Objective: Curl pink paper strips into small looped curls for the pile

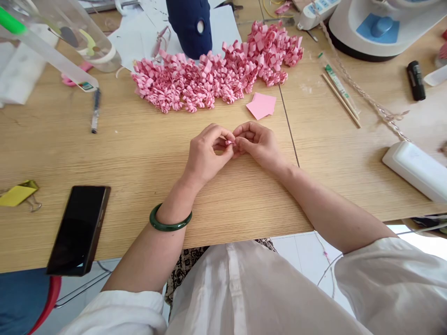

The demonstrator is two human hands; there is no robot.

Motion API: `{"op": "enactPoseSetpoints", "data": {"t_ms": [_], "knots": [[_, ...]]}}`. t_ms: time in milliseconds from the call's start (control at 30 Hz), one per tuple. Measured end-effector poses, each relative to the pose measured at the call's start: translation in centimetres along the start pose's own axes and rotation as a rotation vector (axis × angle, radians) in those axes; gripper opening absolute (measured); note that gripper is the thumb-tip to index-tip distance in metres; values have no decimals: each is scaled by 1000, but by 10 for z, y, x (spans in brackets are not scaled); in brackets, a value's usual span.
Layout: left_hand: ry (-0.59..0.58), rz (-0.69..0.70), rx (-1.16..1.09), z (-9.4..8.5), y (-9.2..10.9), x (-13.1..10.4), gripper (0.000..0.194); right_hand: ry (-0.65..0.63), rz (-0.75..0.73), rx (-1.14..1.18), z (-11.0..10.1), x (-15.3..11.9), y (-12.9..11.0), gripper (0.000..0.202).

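Observation:
Between my fingertips, just above the table's middle, is a small piece of curled pink paper (229,142). My left hand (209,151) pinches it between thumb and fingers, with a dark green bangle (170,227) on that wrist. From the other side my right hand (258,144) meets it, thumb and fingertips closed at the paper's edge; the fingers partly hide the piece. Beyond the hands stretches a long heap of pink curled paper flowers (216,77). A few flat pink paper pieces (261,106) lie stacked in front of that heap, close to my right hand.
A phone (79,228) lies at the table's front left, beside a binder clip with yellow paper (21,193). A dark blue bottle (190,28) stands behind the heap. To the right are wooden sticks (341,100), a black marker (415,80) and a white power strip (415,170) with a twisted cord.

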State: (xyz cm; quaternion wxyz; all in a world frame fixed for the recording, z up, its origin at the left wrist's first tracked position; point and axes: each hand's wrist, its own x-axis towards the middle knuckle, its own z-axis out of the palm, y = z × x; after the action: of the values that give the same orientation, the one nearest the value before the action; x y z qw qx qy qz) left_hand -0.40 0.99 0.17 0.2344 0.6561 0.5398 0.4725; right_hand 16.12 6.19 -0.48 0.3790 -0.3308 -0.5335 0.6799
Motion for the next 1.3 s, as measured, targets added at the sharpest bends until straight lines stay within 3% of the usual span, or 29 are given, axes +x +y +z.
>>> {"op": "enactPoseSetpoints", "data": {"t_ms": [367, 533, 700, 900, 1100, 1300], "knots": [[51, -60, -183, 4, -4, 0, 9, 91, 39, 76, 2, -1, -9, 19], [75, -60, -175, 4, -3, -1, 7, 72, 75, -13, 3, -3, -15, 44], [61, -78, -168, 3, -2, 0, 6, 40, 44, -8, 1, -3, -11, 47], [28, -249, -391, 4, -7, 1, 44, 87, 14, -41, 1, -2, -8, 40], [15, -308, -378, 5, -12, 0, 31, 20, 22, -61, 2, -2, -5, 28], [-59, -310, -397, 4, -12, 0, 39, 37, 22, -113, 2, -3, -6, 33]]}}
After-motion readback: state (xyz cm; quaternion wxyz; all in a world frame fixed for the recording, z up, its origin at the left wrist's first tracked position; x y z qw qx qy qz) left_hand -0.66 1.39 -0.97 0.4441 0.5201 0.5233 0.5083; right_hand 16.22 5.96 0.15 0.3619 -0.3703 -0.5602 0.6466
